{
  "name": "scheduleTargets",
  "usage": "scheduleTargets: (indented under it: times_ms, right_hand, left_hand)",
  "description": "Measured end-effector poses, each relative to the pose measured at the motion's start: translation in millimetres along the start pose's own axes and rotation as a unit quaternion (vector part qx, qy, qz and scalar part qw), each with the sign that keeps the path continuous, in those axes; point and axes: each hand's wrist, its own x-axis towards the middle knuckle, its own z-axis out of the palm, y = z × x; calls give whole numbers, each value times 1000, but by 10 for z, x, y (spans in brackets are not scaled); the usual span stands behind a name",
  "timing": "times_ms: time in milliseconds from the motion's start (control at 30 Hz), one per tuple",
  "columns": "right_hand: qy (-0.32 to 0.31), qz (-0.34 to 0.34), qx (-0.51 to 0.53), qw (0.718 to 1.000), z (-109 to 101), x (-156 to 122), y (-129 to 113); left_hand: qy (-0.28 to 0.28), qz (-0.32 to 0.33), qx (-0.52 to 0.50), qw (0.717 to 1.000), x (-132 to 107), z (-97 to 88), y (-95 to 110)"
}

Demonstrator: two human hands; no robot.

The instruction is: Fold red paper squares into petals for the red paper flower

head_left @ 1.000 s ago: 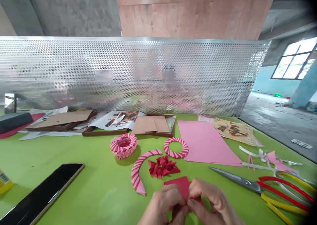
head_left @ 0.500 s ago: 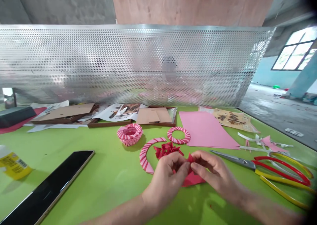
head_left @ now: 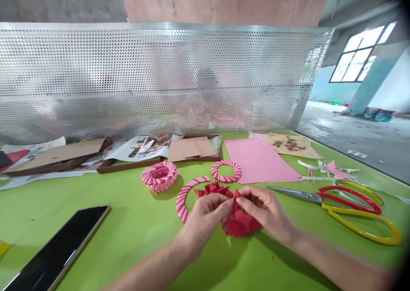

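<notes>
The left hand (head_left: pixel 203 220) and right hand (head_left: pixel 264 212) both pinch a folded red paper (head_left: pixel 240 222) between their fingertips, and it sits low over the green table (head_left: pixel 96 188), just in front of a small heap of folded red pieces (head_left: pixel 213 189). Beside the left hand lies a pink-striped paper arc (head_left: pixel 187 199), its end near the heap. Beyond it stand a striped paper bowl (head_left: pixel 159 176) and a striped ring (head_left: pixel 226 171). To the right of the right hand lie scissors (head_left: pixel 307 195) with red and yellow handles, blades pointing toward the hands, and past them white scraps (head_left: pixel 320 167). A pink sheet (head_left: pixel 259 160) lies behind the ring. A black tablet (head_left: pixel 54 248) lies at the left. Cardboard (head_left: pixel 192 149) and printed paper (head_left: pixel 290 145) lie along the far edge, below a perforated metal screen (head_left: pixel 160 77).
</notes>
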Motion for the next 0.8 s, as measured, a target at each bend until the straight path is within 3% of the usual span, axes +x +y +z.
scheduleTargets:
  times_ms: [267,433,600,800]
  right_hand:
    - [-5,-24,-122,992,56,-72,15]
    - [14,-95,-183,978,43,-101,16]
    - [-8,-136,-203,970,-4,-119,28]
    - [-48,-215,-301,928,-68,-111,29]
  left_hand:
    - [0,-14,29,999,-59,-19,-113]
    - [-15,-23,-3,1000,-62,-14,-137]
    - [-19,-45,-50,998,-55,-21,-154]
    - [1,-64,-151,986,-62,-39,-142]
